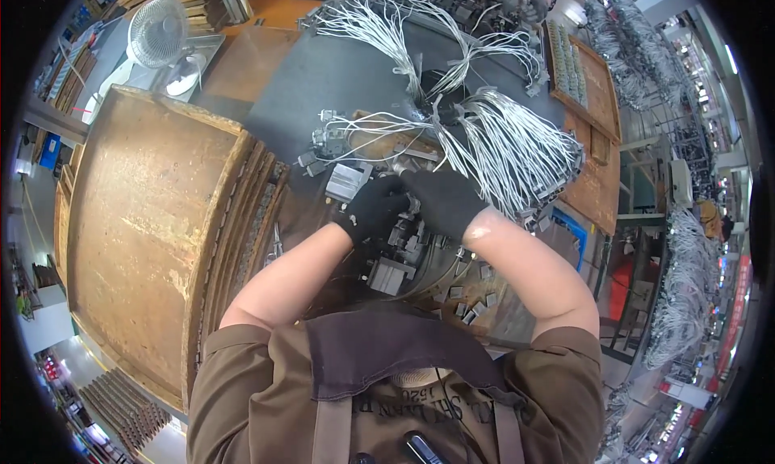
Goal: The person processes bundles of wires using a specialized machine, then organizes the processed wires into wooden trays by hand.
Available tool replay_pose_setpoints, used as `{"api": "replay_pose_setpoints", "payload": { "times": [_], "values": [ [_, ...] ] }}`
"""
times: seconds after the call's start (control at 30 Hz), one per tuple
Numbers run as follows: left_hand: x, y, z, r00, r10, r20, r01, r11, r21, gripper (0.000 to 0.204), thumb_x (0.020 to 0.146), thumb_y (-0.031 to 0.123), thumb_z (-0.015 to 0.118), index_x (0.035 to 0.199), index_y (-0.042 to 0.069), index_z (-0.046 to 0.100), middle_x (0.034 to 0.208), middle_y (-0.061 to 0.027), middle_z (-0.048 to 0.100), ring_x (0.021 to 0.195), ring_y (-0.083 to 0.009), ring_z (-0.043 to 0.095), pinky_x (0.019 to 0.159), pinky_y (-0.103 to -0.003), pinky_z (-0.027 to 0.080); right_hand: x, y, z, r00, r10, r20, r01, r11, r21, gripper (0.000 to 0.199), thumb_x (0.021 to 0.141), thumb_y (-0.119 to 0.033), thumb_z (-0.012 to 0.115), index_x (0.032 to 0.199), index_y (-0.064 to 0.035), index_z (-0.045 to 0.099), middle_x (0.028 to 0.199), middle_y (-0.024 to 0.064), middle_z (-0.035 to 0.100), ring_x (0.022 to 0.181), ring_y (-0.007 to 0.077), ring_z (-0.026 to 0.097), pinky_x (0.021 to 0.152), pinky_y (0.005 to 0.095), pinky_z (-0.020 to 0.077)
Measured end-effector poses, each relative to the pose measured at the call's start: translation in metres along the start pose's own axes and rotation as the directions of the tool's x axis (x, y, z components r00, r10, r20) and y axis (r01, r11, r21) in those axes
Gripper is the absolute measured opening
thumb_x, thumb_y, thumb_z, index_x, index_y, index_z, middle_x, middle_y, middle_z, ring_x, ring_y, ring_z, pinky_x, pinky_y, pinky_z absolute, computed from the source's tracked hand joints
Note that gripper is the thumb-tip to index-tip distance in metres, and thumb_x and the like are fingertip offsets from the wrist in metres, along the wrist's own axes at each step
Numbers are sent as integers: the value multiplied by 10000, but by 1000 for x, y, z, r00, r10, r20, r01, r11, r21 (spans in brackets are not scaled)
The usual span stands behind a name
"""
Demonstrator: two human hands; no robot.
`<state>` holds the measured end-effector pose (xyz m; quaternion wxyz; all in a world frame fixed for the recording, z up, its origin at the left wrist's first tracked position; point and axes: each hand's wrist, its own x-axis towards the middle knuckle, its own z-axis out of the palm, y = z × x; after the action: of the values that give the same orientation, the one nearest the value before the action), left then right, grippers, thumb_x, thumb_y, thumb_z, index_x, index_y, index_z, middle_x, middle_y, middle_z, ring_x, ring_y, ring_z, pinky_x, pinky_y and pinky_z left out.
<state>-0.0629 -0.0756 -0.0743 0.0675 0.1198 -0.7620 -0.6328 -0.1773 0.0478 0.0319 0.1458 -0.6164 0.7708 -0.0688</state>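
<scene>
Closest to the camera, a brown work shirt (242, 383) with a dark apron bib (379, 347) is seen at the lower edge, and two bare forearms are stretched forward from it over a dark workbench (323, 76). Both hands are covered by black gloves. The left hand (374, 208) is curled, with its fingers bent down around a small grey connector block (402, 234); the grip itself is partly hidden by the glove, so whether the block is fully clasped cannot be told. The right hand (442, 199) is closed beside it, touching the left hand, and its fingertips are pressed to the near ends of a bundle of white wires (517, 153) that fans out to the right. A second bundle of white wires (379, 28) is spread across the far part of the bench. A pale rectangular part (347, 181) is laid just left of the left hand, and a grey boxy component (389, 275) sits below the hands. Small grey pieces (468, 302) are scattered near the right forearm. A large rusty brown board (137, 230) is placed to the left, and a white desk fan (158, 32) stands beyond it.
</scene>
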Motion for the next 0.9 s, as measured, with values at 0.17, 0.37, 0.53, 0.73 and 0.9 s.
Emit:
{"api": "replay_pose_setpoints", "payload": {
  "times": [0.17,0.37,0.53,0.73,0.9],
  "values": [
    [-8,-5,-1,990,-140,29,142,986,-86,226,775,160,564,932,8,625,842,-147,617,762,-247,600,693,-370,489,-27,14,-10,947,-38,-318,37,999,-11,399,756,-217,695,1126,-94,613,980,109,629,865,328,613,744,416,485],
    [-27,15,21,907,-373,195,421,808,-413,285,842,182,599,1092,46,611,953,-50,603,866,-133,557,741,-272,474,-52,8,34,991,-58,-122,69,994,87,371,708,-229,722,1029,-77,615,911,119,627,853,332,620,719,431,490],
    [-41,20,16,993,48,106,-96,852,515,470,816,330,649,1224,116,558,995,-158,593,885,-323,624,760,-425,508,-59,17,55,988,-55,-144,59,998,23,367,676,-99,637,1043,-102,638,836,124,644,806,336,629,717,450,494],
    [-40,21,18,998,35,54,-59,830,554,500,823,282,679,1258,100,513,1204,-210,532,954,-408,604,776,-468,503,-39,8,66,997,68,-33,-67,998,20,324,686,-107,628,1009,-114,660,812,125,650,791,321,642,689,452,499],
    [-25,16,20,993,-98,60,54,860,507,454,820,249,653,1219,98,498,1140,-206,560,953,-411,599,773,-474,493,-34,10,67,955,156,-252,-136,986,97,207,647,-140,665,849,-97,660,780,135,628,769,327,623,677,440,477]
  ]
}}
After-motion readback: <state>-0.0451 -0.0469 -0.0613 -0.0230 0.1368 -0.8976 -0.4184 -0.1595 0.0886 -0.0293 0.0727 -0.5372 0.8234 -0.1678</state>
